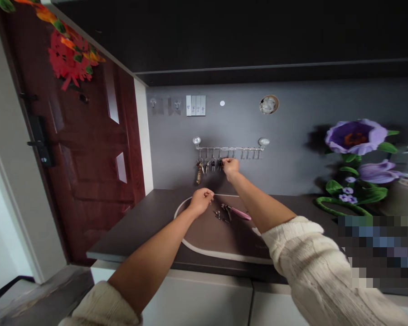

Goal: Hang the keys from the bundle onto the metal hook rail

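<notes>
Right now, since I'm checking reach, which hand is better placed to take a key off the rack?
Right, probably: the right hand is up at the rack, touching a key, while the left hand sits lower, over the mat by a pink-handled tool.

The key rack [229, 148] was bright polished metal, with glassy round caps at both ends. The keys [207, 165] on it showed a duller metal (one brownish fob might have been leather, but it was too small to tell). The surface [129, 224] was smooth, dark and nearly matt, and the brown mat [217, 240] on it looked soft and matt inside a pale rim. The pliers [229, 211] paired bare steel with glossy pink plastic handles. The door [88, 149] had a shiny red-brown wood-grain finish, while the sleeve [302, 258] on the right arm was a rough, chunky cream knit.
</notes>
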The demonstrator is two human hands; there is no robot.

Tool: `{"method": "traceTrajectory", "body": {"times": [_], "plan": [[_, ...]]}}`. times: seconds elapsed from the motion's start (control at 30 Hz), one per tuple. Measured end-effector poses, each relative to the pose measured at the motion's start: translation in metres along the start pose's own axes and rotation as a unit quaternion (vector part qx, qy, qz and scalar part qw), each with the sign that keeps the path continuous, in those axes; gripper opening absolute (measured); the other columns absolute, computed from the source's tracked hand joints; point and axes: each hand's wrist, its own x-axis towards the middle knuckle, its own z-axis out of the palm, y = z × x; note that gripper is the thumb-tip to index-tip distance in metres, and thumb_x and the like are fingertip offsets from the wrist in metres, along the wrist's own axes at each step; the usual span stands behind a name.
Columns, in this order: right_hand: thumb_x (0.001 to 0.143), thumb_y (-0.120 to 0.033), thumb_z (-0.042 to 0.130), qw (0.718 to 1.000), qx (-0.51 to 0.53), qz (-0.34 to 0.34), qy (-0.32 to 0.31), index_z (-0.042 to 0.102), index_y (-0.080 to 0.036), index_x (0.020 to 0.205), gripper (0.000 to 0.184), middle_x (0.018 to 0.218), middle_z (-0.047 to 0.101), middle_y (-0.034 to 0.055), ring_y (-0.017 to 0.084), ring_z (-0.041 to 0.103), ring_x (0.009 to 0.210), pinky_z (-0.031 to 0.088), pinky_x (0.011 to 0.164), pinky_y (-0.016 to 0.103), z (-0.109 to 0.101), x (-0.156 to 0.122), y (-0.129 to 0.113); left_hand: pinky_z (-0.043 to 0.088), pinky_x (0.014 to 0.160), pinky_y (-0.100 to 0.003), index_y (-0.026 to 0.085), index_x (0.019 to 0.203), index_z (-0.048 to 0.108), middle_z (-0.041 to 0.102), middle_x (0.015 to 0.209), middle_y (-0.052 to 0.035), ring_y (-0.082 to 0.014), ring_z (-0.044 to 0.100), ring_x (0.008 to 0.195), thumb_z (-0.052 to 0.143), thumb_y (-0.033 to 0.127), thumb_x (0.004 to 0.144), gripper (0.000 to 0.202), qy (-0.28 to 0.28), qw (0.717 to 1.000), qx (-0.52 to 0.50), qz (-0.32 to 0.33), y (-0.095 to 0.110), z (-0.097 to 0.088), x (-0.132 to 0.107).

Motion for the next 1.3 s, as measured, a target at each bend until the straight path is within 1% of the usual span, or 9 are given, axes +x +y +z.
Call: {"method": "traceTrajectory", "body": {"times": [0.1, 0.27, 0.43, 0.63, 0.73, 0.93, 1.07, 1.2, 1.3], "plan": [[0.068, -0.024, 0.045, 0.997, -0.01, 0.061, 0.048, 0.059, -0.012, 0.068, 0.019, 0.056, 0.058, 0.0033, 0.012, 0.052, 0.055, 0.041, 0.06, 0.024, -0.001, -0.003, 0.0, 0.035, 0.046, -0.017, 0.013, 0.069, 0.055, 0.054, 0.058, -0.0002, -0.0059, 0.046, 0.048, 0.05, 0.022, 0.07, 0.01, 0.0, 1.0, -0.015, -0.014, 0.002, -0.001, -0.001], [0.067, -0.023, 0.046, 0.997, 0.011, 0.076, 0.027, 0.057, -0.013, 0.067, 0.015, 0.056, 0.058, 0.002, 0.01, 0.052, 0.056, 0.041, 0.06, 0.023, -0.003, -0.005, 0.003, 0.035, 0.045, -0.017, 0.012, 0.068, 0.054, 0.053, 0.057, 0.0002, -0.0055, 0.046, 0.048, 0.05, 0.02, 0.071, 0.01, -0.008, 0.999, -0.026, -0.023, 0.004, -0.003, -0.002], [0.068, -0.018, 0.044, 0.993, 0.059, 0.103, -0.012, 0.054, -0.013, 0.068, 0.011, 0.062, 0.058, 0.0027, 0.009, 0.053, 0.058, 0.042, 0.059, 0.022, -0.01, -0.015, 0.0, 0.035, 0.046, -0.017, 0.011, 0.071, 0.056, 0.054, 0.059, 0.0, -0.0053, 0.046, 0.05, 0.053, 0.021, 0.069, 0.01, -0.036, 0.998, -0.034, -0.03, 0.004, -0.006, -0.004], [0.07, -0.017, 0.044, 0.986, 0.098, 0.115, -0.064, 0.053, -0.014, 0.068, 0.009, 0.07, 0.06, 0.004, 0.008, 0.052, 0.057, 0.042, 0.061, 0.024, -0.03, -0.046, -0.013, 0.037, 0.05, -0.018, 0.012, 0.077, 0.06, 0.057, 0.062, -0.0007, -0.0058, 0.048, 0.053, 0.059, 0.028, 0.065, 0.02, -0.128, 0.99, -0.041, -0.039, 0.006, -0.013, -0.007], [0.069, -0.018, 0.047, 0.984, 0.1, 0.112, -0.099, 0.054, -0.014, 0.069, 0.008, 0.071, 0.061, 0.0045, 0.009, 0.053, 0.06, 0.042, 0.062, 0.025, -0.038, -0.066, -0.013, 0.036, 0.051, -0.018, 0.012, 0.077, 0.061, 0.059, 0.066, -0.0021, -0.0064, 0.049, 0.055, 0.061, 0.029, 0.063, 0.022, -0.169, 0.984, -0.04, -0.037, 0.009, -0.019, -0.009], [0.067, -0.021, 0.052, 0.982, 0.063, 0.072, -0.163, 0.056, -0.014, 0.073, 0.01, 0.071, 0.061, 0.0039, 0.01, 0.053, 0.063, 0.041, 0.065, 0.025, -0.048, -0.106, 0.004, 0.038, 0.061, -0.022, 0.012, 0.078, 0.063, 0.061, 0.067, -0.0021, -0.0072, 0.05, 0.058, 0.064, 0.022, 0.059, 0.021, -0.23, 0.973, -0.014, -0.024, 0.012, -0.027, -0.012], [0.067, -0.026, 0.053, 0.978, -0.028, 0.009, -0.206, 0.059, -0.016, 0.072, 0.013, 0.071, 0.061, 0.0028, 0.011, 0.052, 0.064, 0.038, 0.065, 0.024, -0.057, -0.123, 0.007, 0.039, 0.064, -0.023, 0.014, 0.08, 0.064, 0.062, 0.068, -0.0018, -0.0084, 0.051, 0.061, 0.063, 0.021, 0.059, 0.022, -0.263, 0.965, 0.007, -0.014, 0.008, -0.028, -0.011], [0.067, -0.023, 0.052, 0.954, -0.154, -0.064, -0.251, 0.061, -0.018, 0.068, 0.011, 0.066, 0.06, 0.0013, 0.011, 0.049, 0.059, 0.035, 0.062, 0.024, -0.066, -0.129, 0.005, 0.039, 0.064, -0.023, 0.014, 0.079, 0.064, 0.062, 0.071, -0.0024, -0.0096, 0.052, 0.063, 0.062, 0.021, 0.059, 0.021, -0.273, 0.962, 0.032, 0.005, 0.007, -0.028, -0.012], [0.068, -0.02, 0.051, 0.934, -0.196, -0.097, -0.283, 0.061, -0.018, 0.067, 0.011, 0.065, 0.06, 0.0007, 0.011, 0.048, 0.058, 0.034, 0.06, 0.023, -0.068, -0.128, 0.007, 0.039, 0.063, -0.023, 0.014, 0.076, 0.065, 0.062, 0.069, -0.0027, -0.01, 0.052, 0.062, 0.062, 0.021, 0.06, 0.018, -0.269, 0.962, 0.053, 0.018, 0.008, -0.028, -0.013]]}}
